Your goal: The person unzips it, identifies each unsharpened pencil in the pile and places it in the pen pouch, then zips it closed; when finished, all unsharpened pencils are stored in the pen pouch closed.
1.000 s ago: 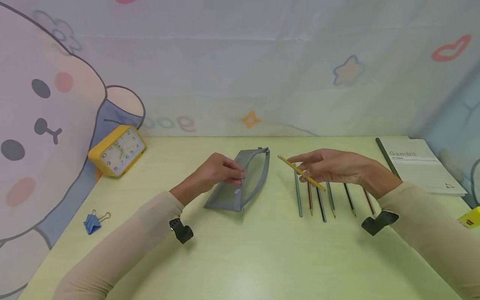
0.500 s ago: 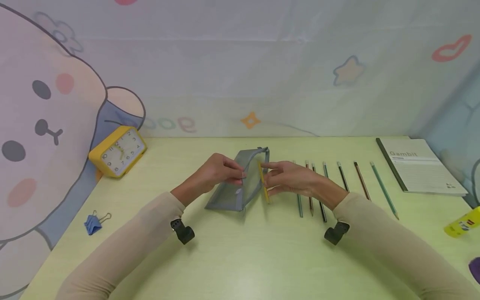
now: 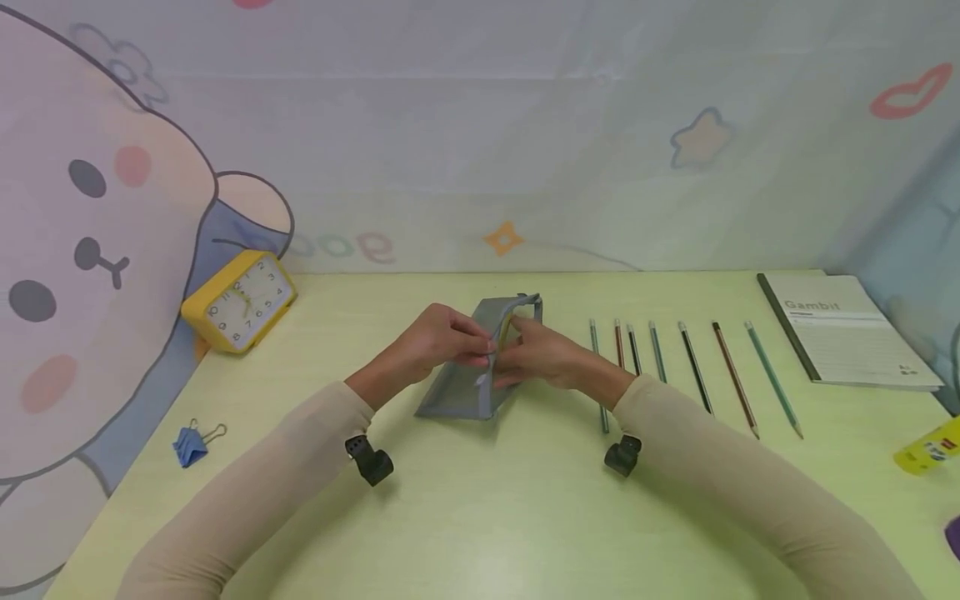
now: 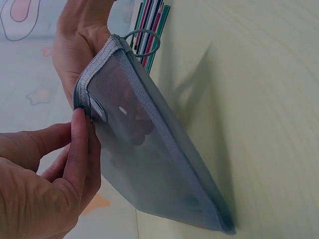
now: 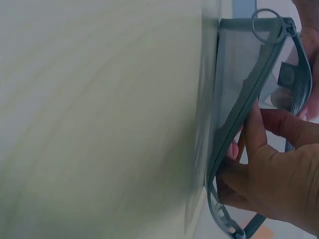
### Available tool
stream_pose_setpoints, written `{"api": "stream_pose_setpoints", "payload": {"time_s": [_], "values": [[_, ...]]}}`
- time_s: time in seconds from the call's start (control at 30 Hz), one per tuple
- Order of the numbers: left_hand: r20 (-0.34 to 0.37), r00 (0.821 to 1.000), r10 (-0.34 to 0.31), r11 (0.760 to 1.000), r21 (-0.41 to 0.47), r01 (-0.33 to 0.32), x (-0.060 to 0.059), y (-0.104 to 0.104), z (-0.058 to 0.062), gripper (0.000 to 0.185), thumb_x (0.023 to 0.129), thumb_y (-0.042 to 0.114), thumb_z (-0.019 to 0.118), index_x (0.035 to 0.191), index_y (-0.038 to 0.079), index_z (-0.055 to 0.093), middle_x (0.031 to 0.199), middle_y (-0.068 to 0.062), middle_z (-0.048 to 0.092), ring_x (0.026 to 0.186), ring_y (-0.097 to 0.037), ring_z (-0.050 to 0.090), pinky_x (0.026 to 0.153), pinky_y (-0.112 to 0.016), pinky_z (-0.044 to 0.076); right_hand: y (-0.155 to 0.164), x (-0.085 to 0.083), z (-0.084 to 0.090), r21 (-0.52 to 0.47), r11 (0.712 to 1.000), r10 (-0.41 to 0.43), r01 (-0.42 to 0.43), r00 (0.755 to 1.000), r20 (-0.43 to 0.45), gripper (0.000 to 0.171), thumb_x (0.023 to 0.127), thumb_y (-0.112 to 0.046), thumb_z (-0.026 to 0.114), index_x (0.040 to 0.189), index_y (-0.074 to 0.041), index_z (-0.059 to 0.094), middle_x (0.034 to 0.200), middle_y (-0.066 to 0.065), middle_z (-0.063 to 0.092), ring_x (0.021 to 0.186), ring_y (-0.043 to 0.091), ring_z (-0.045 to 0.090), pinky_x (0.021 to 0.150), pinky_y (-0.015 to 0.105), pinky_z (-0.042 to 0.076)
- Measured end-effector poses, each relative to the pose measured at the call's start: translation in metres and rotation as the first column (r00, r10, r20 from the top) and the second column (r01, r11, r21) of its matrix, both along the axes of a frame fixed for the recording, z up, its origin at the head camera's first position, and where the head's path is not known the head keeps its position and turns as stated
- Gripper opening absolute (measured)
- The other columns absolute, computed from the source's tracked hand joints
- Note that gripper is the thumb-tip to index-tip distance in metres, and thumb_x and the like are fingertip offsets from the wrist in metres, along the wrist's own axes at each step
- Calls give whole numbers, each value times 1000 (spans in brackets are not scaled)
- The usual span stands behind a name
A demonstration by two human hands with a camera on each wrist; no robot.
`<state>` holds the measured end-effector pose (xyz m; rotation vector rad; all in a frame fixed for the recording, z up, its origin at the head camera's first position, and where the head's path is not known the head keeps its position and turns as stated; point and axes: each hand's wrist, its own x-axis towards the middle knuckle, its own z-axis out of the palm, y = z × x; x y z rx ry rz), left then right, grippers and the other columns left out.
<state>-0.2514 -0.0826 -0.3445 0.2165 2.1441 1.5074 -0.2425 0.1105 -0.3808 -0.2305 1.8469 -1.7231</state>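
A grey see-through mesh zip pouch (image 3: 457,393) stands on its side on the table, its mouth facing right. My left hand (image 3: 441,340) pinches the upper edge of that mouth between thumb and fingers, as the left wrist view shows beside the mesh wall (image 4: 159,164). My right hand (image 3: 551,354) reaches its fingers inside the mouth, holding a yellow pencil (image 3: 506,328) that is mostly hidden by the pouch edge and fingers. In the right wrist view, a sliver of the pencil (image 5: 241,147) shows between the fingers, within the zip rim (image 5: 249,99).
Several pencils lie in a row right of the pouch, among them a black pencil (image 3: 697,367). Beyond them are a notebook (image 3: 847,329) and a yellow tube (image 3: 928,448). A yellow clock (image 3: 243,304) and a blue binder clip (image 3: 191,448) sit at left. A printed cloth hangs behind.
My right hand has carried the yellow pencil leftward from above the row of pencils into the pouch's mouth. My left hand keeps its pinch on the pouch edge, nearly still.
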Motion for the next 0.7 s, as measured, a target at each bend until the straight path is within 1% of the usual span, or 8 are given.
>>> {"api": "stream_pose_setpoints", "payload": {"time_s": [0.1, 0.23, 0.3, 0.4, 0.5, 0.57, 0.63, 0.7], "values": [[1, 1000, -2, 1000, -2, 2, 0, -1, 1, 26, 92, 2, 72, 116, -9, 71, 113, -23, 73, 65, -6, 73, 91, -33, 63, -6, 2, 0, 27, 999, -39, 39, 999, 14, 101, 97, 0, 62, 158, 1, -18, 129, 30, 63, 105, 26, 74, 93, 38, 63], [3, 1000, -1, 1000, -4, 1, 0, -2, 2, 26, 92, 2, 71, 116, -9, 71, 113, -23, 73, 67, -7, 73, 93, -35, 63, -8, 3, 0, 55, 996, -67, 65, 997, 25, 100, 97, -2, 62, 158, 1, -17, 134, 30, 60, 111, 29, 72, 94, 37, 62], [5, 1000, -1, 1000, -7, 1, 0, -2, 2, 26, 92, 2, 72, 116, -8, 71, 113, -22, 73, 68, -8, 74, 94, -36, 62, -6, 4, 1, 72, 995, -72, 70, 997, 21, 100, 98, -3, 63, 158, 2, -16, 135, 29, 59, 110, 30, 72, 95, 36, 62], [5, 1000, -2, 1000, -19, 2, 0, -3, 2, 26, 92, 4, 72, 116, -6, 71, 113, -21, 74, 72, -10, 76, 97, -36, 61, -2, 6, 4, 87, 994, -70, 68, 997, 13, 96, 97, -1, 61, 159, 1, -13, 135, 29, 57, 106, 30, 73, 96, 36, 61], [3, 1000, -11, 1000, -26, 11, 0, -3, 2, 26, 93, 5, 72, 117, -5, 71, 116, -21, 73, 75, -11, 76, 99, -38, 60, 3, 9, 9, 109, 992, -64, 65, 998, -13, 93, 96, 1, 59, 160, 0, -8, 138, 28, 53, 102, 27, 75, 97, 35, 61], [2, 1000, -16, 1000, -23, 16, 0, -4, 1, 26, 94, 6, 71, 117, -6, 71, 118, -21, 72, 75, -11, 76, 100, -40, 60, 9, 12, 13, 136, 989, -60, 65, 997, -40, 91, 96, 1, 59, 161, -1, -3, 141, 28, 49, 102, 28, 75, 97, 36, 61], [-2, 1000, -23, 1000, -21, 23, 0, -4, 1, 26, 94, 6, 71, 118, -6, 71, 119, -22, 71, 74, -9, 75, 99, -41, 60, 16, 15, 18, 185, 981, -41, 57, 995, -91, 86, 97, -1, 59, 162, -2, 3, 143, 29, 47, 104, 31, 74, 96, 39, 61], [-6, 1000, -27, 1000, -16, 26, 0, -4, 0, 27, 94, 6, 71, 117, -7, 71, 120, -22, 71, 73, -8, 74, 98, -42, 61, 26, 17, 23, 259, 965, -7, 49, 987, -160, 77, 98, -4, 59, 161, -2, 15, 141, 28, 48, 109, 34, 71, 93, 40, 63]]}}
